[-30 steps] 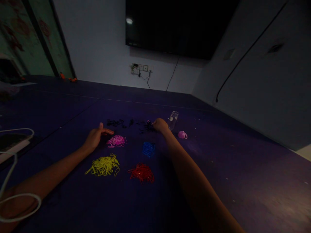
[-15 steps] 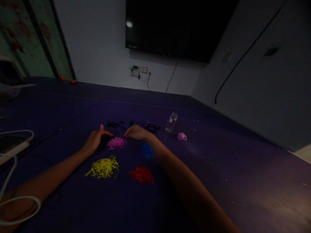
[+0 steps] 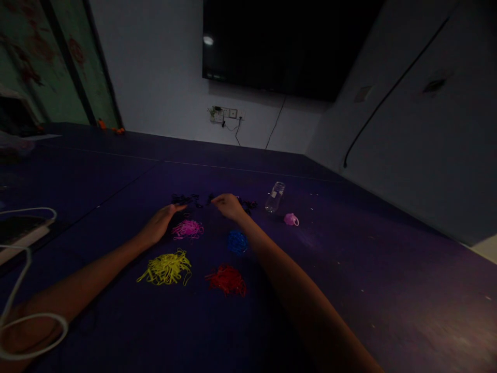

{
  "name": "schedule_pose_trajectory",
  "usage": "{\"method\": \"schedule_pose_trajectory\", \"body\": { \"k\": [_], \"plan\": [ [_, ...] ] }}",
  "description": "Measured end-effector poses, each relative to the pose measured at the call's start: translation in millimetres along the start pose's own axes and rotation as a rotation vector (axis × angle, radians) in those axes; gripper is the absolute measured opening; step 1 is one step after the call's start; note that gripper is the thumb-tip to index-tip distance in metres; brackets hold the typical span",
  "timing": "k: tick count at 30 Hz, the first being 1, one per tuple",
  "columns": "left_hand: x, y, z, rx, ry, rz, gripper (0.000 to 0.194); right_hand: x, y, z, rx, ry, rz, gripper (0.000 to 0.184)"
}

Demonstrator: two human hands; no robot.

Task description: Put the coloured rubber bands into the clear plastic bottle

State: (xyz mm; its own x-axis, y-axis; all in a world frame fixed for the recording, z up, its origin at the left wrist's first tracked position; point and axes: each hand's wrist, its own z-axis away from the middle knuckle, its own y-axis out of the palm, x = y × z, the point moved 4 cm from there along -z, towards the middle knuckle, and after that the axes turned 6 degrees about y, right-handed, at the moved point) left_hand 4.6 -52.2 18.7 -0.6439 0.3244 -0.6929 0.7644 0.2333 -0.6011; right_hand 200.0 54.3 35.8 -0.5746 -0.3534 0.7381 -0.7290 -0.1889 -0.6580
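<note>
My left hand (image 3: 163, 221) rests beside the pink rubber bands (image 3: 188, 229), fingers stretched out toward the left pile of black rubber bands (image 3: 185, 199). Over the black bands further right, my right hand (image 3: 230, 206) has its fingertips pinched together; whatever is between them is too small and dark to make out. Part of the right-hand black pile (image 3: 249, 205) shows behind that hand. Nearer to me lie the yellow rubber bands (image 3: 166, 268), the red rubber bands (image 3: 227, 280) and a blue pile (image 3: 237, 242) close to my right forearm.
A clear bottle (image 3: 275, 197) stands right of my hands, with a small pink ringed piece (image 3: 291, 219) near it. A white cable (image 3: 64, 331) loops across my left forearm. The dark purple surface (image 3: 318, 290) reaches back to the wall below a large screen (image 3: 279, 46).
My right hand has moved right and slightly away, from the pink bands to the black ones. My left hand has shifted right and its raised thumb has lowered.
</note>
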Motion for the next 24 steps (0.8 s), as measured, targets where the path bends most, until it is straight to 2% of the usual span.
{"method": "schedule_pose_trajectory", "body": {
  "k": [3, 5, 7, 13, 16, 24],
  "plan": [
    [-4, 4.1, 2, 0.071, 0.038, -0.060, 0.063, -14, -22, -1, -0.256, 0.087, 0.152, 0.030],
    [-7, 4.1, 3, 0.086, 0.054, -0.068, 0.061, -22, -32, -1, -0.330, 0.127, 0.256, 0.035],
    [-10, 2.0, 4, 0.065, 0.072, -0.055, 0.061, -28, -36, 0, -0.313, 0.120, 0.373, 0.039],
    [-15, -2.1, 6, 0.004, 0.082, -0.004, 0.057, -44, -32, 2, -0.134, 0.056, 0.633, 0.041],
    [-17, -1.9, 6, 0.003, 0.079, 0.010, 0.055, -50, -32, 2, -0.093, 0.062, 0.662, 0.041],
    [-13, -1.8, 6, 0.006, 0.076, 0.001, 0.055, -55, -37, -2, -0.121, 0.100, 0.632, 0.037]
  ]
}}
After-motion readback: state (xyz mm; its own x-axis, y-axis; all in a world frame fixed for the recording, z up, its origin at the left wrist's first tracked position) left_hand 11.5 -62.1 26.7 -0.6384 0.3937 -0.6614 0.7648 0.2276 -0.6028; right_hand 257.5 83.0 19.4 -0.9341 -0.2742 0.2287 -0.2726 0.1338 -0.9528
